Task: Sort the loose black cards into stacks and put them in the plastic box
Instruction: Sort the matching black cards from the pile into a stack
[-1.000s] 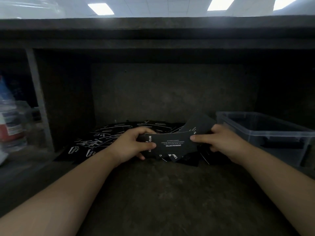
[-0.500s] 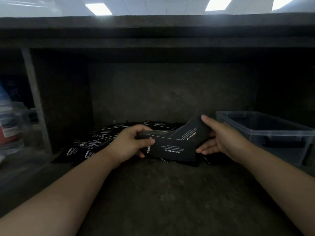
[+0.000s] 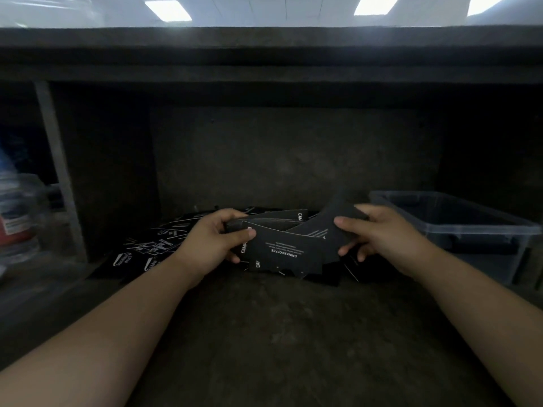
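The left hand (image 3: 211, 245) grips a fanned bunch of cards (image 3: 282, 248) at its left end, thumb on top. The right hand (image 3: 379, 233) pinches the right end of the same bunch. Under them a loose pile (image 3: 158, 245) lies on the shelf (image 3: 279, 333). The box (image 3: 464, 230) stands just right of the hands.

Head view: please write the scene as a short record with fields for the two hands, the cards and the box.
left hand: grips the left end of the uneven bundle of black printed paper cards
right hand: pinches the bundle's right end
loose pile of black cards: lies on the dark shelf, beneath and left of the hands
clear plastic box: stands at the right, open; contents unclear
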Available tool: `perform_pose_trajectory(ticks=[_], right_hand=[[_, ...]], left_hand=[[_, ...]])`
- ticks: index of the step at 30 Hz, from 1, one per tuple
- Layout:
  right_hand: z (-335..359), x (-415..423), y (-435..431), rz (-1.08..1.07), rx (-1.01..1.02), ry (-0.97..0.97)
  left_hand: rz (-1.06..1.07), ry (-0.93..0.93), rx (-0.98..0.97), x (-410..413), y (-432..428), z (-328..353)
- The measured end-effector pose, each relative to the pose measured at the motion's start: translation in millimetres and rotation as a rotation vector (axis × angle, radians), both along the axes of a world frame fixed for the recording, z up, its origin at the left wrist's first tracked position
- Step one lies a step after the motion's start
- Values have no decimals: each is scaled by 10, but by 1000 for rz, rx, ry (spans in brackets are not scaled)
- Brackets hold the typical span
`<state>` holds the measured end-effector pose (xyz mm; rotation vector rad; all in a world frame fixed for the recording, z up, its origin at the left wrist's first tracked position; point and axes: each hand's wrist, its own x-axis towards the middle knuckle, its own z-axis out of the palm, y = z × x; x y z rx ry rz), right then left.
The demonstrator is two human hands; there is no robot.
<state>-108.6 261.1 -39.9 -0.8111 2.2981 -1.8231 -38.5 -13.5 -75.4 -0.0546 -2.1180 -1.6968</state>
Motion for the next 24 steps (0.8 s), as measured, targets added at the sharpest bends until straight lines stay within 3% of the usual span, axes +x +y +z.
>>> perform_pose_trajectory(ticks=[4, 7, 10, 13, 17, 20, 22, 24], right_hand=[[36, -6, 79, 22, 401, -30], [36, 36, 67, 103, 574, -71], [-5, 84, 26, 119, 748, 32], [-83, 78, -35, 140, 650, 124], [-126, 31, -57, 65, 430, 83], [-82, -9, -51, -54, 140, 64], [-50, -32, -26, -105, -5, 127], [-36, -50, -4, -118, -3, 231]], left_hand=[[-32, -88, -78, 5, -11, -6], [-65, -94, -90, 4, -16, -15], [-67, -66, -81, 8, -4, -16], [-82, -68, -76, 17, 8, -20], [-100, -114, -78, 10, 2, -20], [-107, -137, -114, 12, -5, -18], [-113, -157, -152, 23, 0, -12], [-120, -158, -175, 28, 5, -15]])
